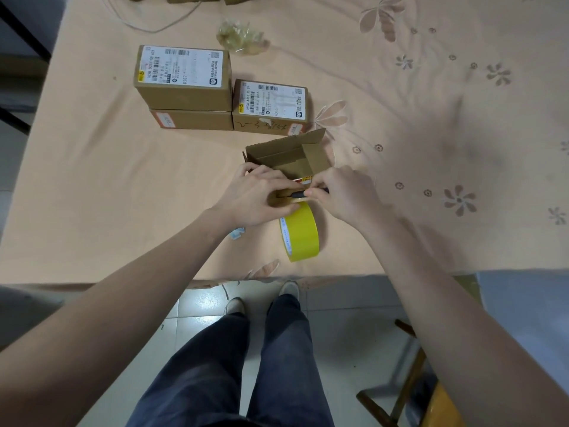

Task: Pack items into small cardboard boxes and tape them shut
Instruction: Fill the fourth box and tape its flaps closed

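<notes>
A small open cardboard box [289,157], corrugated brown, flaps raised, sits at table centre; the left hand [258,198] grasps its near edge; the right hand [341,192] pinches a thin dark pen-like item [303,193] over it; a glossy yellow tape roll [300,232] stands at 6 o'clock; sealed labelled boxes [184,84] at 11 o'clock read "D287".

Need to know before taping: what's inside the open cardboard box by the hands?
The open brown cardboard box shows only bare inner walls. Its bottom and near part are covered by the left hand and right hand, so any contents cannot be seen.
</notes>
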{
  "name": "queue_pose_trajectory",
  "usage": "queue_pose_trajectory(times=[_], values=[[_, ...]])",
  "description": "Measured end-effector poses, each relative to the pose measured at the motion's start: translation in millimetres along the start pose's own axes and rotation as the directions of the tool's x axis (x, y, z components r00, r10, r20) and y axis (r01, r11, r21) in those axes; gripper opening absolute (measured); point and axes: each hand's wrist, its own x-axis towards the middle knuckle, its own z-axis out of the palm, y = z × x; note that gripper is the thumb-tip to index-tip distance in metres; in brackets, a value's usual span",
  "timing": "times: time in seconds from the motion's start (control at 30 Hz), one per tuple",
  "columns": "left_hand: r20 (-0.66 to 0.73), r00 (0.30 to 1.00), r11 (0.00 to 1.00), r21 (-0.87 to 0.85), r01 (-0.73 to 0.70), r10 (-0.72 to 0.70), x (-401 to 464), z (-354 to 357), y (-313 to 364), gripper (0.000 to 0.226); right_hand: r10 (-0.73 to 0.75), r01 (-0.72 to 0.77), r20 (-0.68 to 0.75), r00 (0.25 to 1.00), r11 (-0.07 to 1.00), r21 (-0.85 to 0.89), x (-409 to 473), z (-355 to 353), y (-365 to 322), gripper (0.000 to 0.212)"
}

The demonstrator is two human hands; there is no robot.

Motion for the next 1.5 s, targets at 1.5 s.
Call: queue_pose_trajectory(times=[1.5], values=[[-0.034,0.995,0.913,0.395,0.098,-0.092,29,23,3,0.029,0.471,-0.409,0.237,0.85,0.306,0.859,-42,45,-4,0.03]])
